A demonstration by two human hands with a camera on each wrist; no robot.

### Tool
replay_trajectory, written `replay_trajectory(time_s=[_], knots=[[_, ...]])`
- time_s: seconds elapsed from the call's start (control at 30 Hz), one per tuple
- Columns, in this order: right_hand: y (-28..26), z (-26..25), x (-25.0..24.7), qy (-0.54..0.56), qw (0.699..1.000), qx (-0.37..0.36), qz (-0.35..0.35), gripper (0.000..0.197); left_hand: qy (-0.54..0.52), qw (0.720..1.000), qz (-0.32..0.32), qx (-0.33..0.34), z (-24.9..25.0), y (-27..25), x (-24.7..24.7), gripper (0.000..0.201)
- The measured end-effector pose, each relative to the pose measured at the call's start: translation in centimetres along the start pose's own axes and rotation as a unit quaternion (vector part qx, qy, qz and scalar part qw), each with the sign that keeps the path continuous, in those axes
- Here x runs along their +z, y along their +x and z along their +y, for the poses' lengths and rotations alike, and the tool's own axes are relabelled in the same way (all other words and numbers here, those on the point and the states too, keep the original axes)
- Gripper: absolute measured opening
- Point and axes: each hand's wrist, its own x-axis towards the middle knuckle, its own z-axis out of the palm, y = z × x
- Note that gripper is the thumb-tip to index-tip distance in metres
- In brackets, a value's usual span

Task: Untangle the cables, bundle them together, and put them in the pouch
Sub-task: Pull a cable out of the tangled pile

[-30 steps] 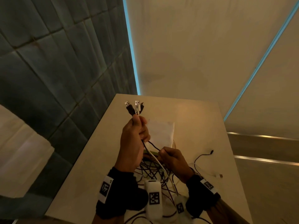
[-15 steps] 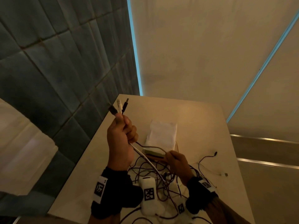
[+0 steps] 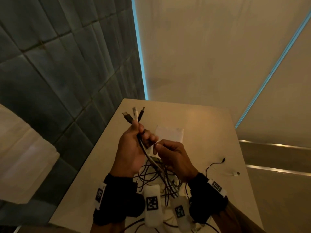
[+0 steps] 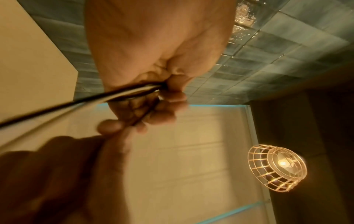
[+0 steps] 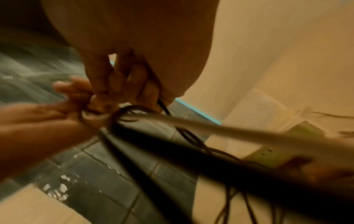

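A: Any readable writing? Going left to right.
B: No brands or text. Black-and-white square code tags on the wristbands (image 3: 101, 194) and on two white wrist units (image 3: 152, 201). Not legible as words.
A: Left hand?
B: Left hand (image 3: 130, 148) is raised over the table (image 3: 210, 125), fingers curled round a bundle of cables (image 3: 143, 147). Three plug ends (image 3: 133, 115) stick up above the fist: black, white, black. Left wrist view shows the cables (image 4: 76, 104) running out of the closed fingers.
A: Right hand?
B: Right hand (image 3: 173, 157) sits just beside the left, fingertips pinching a strand of the same cables. Right wrist view is blurred, but dark cable (image 5: 162, 104) passes through its curled fingers.
A: Containers?
B: White pouch (image 3: 170, 135) lies flat on the table behind the hands. Can't tell whether anything is inside it.
A: Rest of the cables?
B: Tangled pile (image 3: 156, 179) on the table under the wrists. Right of it, a black cable end (image 3: 223, 160) and a white plug (image 3: 235, 173) lie loose.
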Motion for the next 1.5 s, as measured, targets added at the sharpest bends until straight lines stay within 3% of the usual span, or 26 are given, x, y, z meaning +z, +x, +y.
replay_trajectory(time_s=[0.13, 0.37, 0.67, 0.9, 1.07, 1.3, 1.4, 1.5], knots=[[-0.5, 2.9, -0.1, -0.035, 0.999, 0.031, -0.008, 0.042, 0.050, 0.998, 0.008, 0.049, -0.3, 0.2, 0.1, 0.040], [-1.2, 7.3, -1.4, -0.088, 0.995, 0.053, 0.013, 0.035, 0.050, 0.998, 0.001, 0.039, -0.1, 0.0, -0.8, 0.038], [-2.3, 11.4, -2.7, -0.099, 0.986, 0.133, 0.032, 0.031, 0.051, 0.992, -0.026, 0.113, 1.9, -0.4, -1.6, 0.043], [-1.3, 12.4, -0.8, -0.134, 0.973, 0.178, 0.061, 0.040, 0.068, 0.987, 0.005, 0.142, 2.6, -0.7, -2.7, 0.034], [0.9, 8.5, 0.6, -0.085, 0.977, 0.154, 0.124, 0.026, 0.100, 0.987, 0.065, 0.109, 2.1, 0.0, -4.3, 0.036], [2.5, -0.5, 3.8, -0.002, 0.998, -0.022, 0.057, 0.013, 0.174, 0.973, 0.139, 0.067, 0.4, -0.1, -3.4, 0.034], [1.7, -1.2, 3.8, 0.007, 1.000, -0.030, 0.002, 0.015, 0.134, 0.982, 0.124, 0.052, 1.0, 0.1, -3.4, 0.034], [1.2, -0.6, 3.5, 0.012, 0.999, 0.000, -0.040, 0.015, 0.046, 0.997, 0.056, 0.018, 1.4, -0.2, -3.1, 0.036]])
